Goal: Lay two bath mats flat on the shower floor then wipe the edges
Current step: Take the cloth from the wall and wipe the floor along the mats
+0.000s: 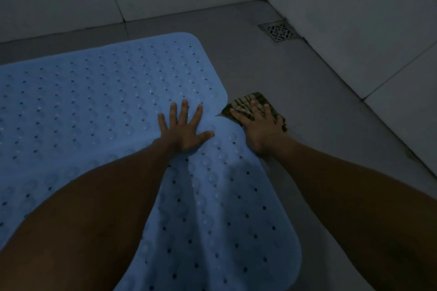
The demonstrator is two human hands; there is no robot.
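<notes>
Both forearms are bare to the hands [186,130], with no sleeves, rings or watch showing.

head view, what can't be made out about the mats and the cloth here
- Near mat: its left part is hidden by the forearm and leg, its bottom cut by the frame edge.
- Far mat: cut off at the left edge.
- Cloth: largely covered by the right hand; dim light blurs its pattern.

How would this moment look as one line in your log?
stage: wiping edges | left hand: flat on blue mats | right hand: pressing striped cloth at mat edge | floor drain: uncovered
</notes>
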